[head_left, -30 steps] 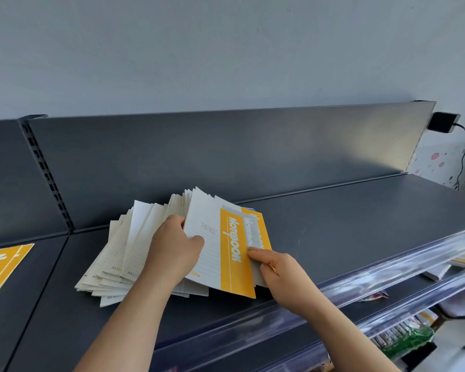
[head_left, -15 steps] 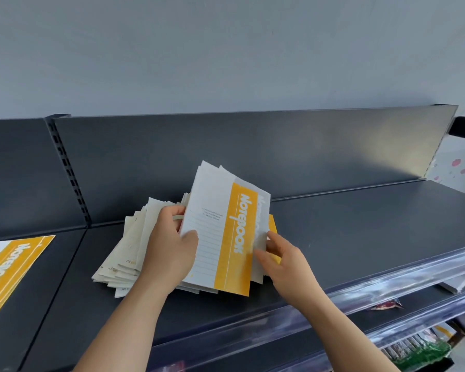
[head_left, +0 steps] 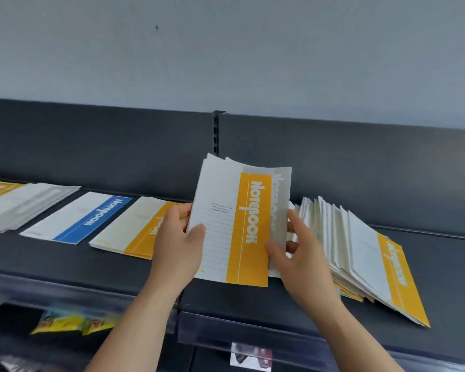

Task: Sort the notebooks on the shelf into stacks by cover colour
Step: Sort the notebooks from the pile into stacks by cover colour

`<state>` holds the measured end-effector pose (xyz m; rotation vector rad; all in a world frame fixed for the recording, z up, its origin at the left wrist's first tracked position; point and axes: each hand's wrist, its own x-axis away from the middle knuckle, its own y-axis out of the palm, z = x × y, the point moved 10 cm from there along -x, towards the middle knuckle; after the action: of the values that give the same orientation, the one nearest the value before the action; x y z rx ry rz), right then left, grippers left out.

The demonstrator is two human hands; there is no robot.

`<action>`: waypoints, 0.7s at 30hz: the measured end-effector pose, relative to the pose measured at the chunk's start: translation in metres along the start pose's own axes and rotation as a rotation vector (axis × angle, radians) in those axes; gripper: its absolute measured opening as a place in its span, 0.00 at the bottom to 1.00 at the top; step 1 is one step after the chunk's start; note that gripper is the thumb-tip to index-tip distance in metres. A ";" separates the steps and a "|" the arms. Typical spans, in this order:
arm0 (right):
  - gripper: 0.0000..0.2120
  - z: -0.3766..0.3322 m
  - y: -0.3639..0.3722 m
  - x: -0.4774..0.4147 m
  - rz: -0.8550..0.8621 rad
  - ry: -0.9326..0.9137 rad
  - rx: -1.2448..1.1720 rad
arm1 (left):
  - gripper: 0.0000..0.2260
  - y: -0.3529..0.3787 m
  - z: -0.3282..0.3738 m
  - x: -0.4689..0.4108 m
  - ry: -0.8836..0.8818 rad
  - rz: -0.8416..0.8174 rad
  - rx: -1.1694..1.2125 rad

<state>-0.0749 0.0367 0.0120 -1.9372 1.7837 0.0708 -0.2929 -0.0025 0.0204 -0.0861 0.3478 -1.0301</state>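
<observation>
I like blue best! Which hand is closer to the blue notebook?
Left. The left hand grips the raised yellow notebook on the side towards the blue notebook; the right hand pinches the grey notebook behind it, farther right.

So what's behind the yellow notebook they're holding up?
A grey-striped notebook peeks out on the right, pinched by the right hand. A further white corner shows above; the yellow notebook hides the rest.

Half-seen
The yellow notebook point(head_left: 226, 226) I hold hides most of the grey notebook point(head_left: 282, 210) behind; the leftmost stack point(head_left: 24, 205) is cut off.
</observation>
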 end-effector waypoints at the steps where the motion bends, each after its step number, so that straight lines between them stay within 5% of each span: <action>1: 0.21 -0.007 0.018 -0.002 -0.033 -0.007 -0.012 | 0.11 -0.019 -0.005 -0.002 -0.010 0.028 -0.004; 10: 0.20 -0.068 0.205 0.005 -0.295 -0.035 -0.074 | 0.11 -0.205 -0.050 -0.005 -0.061 0.227 -0.090; 21: 0.26 -0.126 0.417 0.039 -0.423 0.055 -0.126 | 0.17 -0.407 -0.123 -0.013 -0.197 0.247 -0.078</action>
<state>-0.5005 -0.0546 -0.0273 -2.3867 1.3931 -0.0153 -0.6738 -0.1903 0.0025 -0.2083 0.2130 -0.7563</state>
